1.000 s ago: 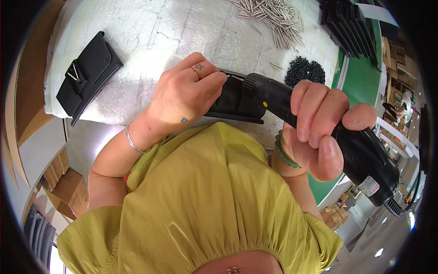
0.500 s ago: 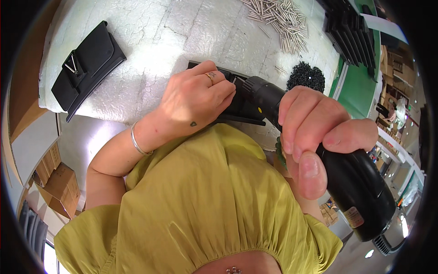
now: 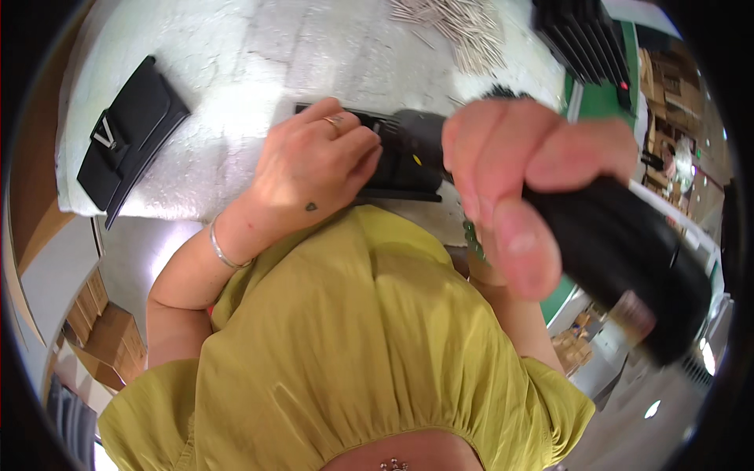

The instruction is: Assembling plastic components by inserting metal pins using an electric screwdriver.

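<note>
My right hand (image 3: 534, 161) is wrapped round a black corded electric screwdriver (image 3: 628, 251), its thumb along the near side. The tool lies tilted, and its front end reaches left to a black plastic part (image 3: 404, 179) on the table in front of me. Over that part's left portion my left hand (image 3: 310, 161) is closed, with its fingers bent down onto it; the fingertips are hidden. The tool's tip cannot be made out beside them. A similar black plastic part (image 3: 149, 106) lies at the left, with two silver pins (image 3: 105, 133) on it.
Many loose silver pins (image 3: 467, 35) are heaped at the far side of the white-covered table (image 3: 228, 71). Behind my right hand a pile of small black pieces (image 3: 506, 93) shows partly. Several black panels (image 3: 581, 47) stand in a row at the far right. Cardboard boxes (image 3: 110, 334) sit below left.
The rear of the screwdriver has swung up and to the right with my right hand, blurred by motion. My left hand stays on the black part. The whole view has shifted slightly.
</note>
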### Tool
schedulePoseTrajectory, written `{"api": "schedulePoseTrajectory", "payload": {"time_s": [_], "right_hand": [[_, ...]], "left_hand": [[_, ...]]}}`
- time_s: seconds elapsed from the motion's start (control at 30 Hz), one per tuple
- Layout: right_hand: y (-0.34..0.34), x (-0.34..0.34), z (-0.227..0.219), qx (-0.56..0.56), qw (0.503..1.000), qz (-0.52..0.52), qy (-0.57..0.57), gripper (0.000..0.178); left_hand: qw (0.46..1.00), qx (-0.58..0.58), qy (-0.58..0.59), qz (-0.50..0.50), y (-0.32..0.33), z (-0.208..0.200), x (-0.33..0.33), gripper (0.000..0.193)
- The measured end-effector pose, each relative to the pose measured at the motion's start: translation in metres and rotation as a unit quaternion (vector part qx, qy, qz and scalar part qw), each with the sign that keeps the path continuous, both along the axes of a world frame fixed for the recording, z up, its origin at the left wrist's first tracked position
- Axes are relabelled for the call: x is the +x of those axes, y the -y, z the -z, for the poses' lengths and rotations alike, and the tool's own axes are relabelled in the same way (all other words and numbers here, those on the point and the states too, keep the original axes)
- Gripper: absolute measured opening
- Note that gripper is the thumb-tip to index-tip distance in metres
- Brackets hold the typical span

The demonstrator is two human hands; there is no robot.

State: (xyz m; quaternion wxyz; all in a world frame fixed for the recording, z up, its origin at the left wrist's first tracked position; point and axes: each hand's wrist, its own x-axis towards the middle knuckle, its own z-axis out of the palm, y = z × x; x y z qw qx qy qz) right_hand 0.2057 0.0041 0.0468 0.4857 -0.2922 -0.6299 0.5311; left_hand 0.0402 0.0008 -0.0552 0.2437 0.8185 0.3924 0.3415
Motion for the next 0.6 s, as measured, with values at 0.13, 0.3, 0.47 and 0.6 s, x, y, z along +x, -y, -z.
{"api": "schedulePoseTrajectory", "payload": {"time_s": [0.13,0.3,0.47,0.6], "right_hand": [[-0.005,0.043,-0.009,0.093,0.99,0.053,-0.09,0.032],[0.015,0.075,0.002,0.101,0.963,0.212,-0.132,0.027],[0.033,0.078,0.027,0.037,0.961,0.229,-0.148,0.027],[0.034,0.078,0.032,0.017,0.952,0.268,-0.15,0.026]], "left_hand": [[1.0,-0.004,-0.012,0.012,-0.001,-0.013,0.002,0.017],[0.99,0.015,-0.122,0.071,-0.002,-0.024,0.012,0.063],[0.971,-0.071,-0.185,0.137,0.006,-0.028,0.002,0.074],[0.971,-0.062,-0.183,0.145,0.006,-0.028,0.009,0.075]]}}
